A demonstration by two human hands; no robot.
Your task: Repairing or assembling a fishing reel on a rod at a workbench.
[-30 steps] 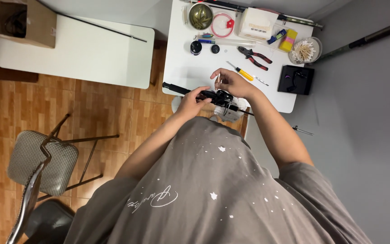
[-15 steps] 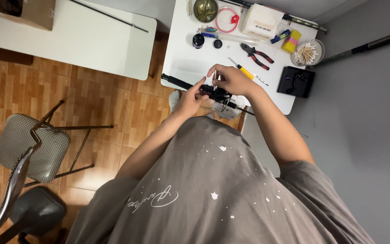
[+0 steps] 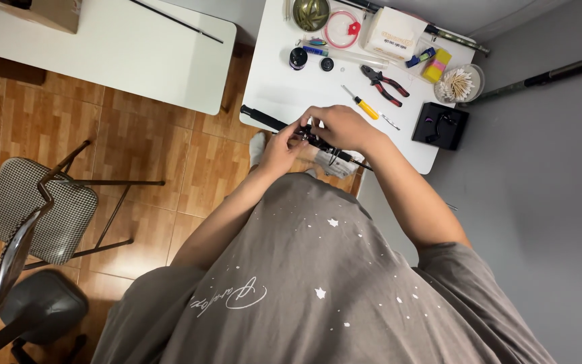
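Fishing rod (image 3: 264,119), a slim black one w/ a small dark reel-like fitting near its handle, lay across the near edge of the white table (image 3: 284,81), butt end poking left past the table edge and thin end running right under the hands. Held there prob. so the table took its weight while both hands worked the fitting.

Left hand (image 3: 283,145) was closed round the rod just left of the fitting, fingers curled on top, thumb side toward the body; looked like a steadying grip so the rod wouldn't roll. Right hand (image 3: 339,127) was cupped over the fitting from above, fingers bent down onto it; grip closed on it, but what the fingertips did underneath was hidden, can't tell.

Tools sat farther back on the table, out of the way but w/in reach: yellow-handled screwdriver (image 3: 360,103) just beyond the right hand, red-handled pliers (image 3: 386,83) behind it, a black case (image 3: 440,125) at the right edge, a cup of cotton swabs (image 3: 459,83), a white box (image 3: 392,34), a round bowl (image 3: 310,12) and a red ring (image 3: 340,28) at the far side.

A 2nd white table (image 3: 102,47) stood left, well apart; a checked-seat chair (image 3: 38,209) on the wood floor at lower left.
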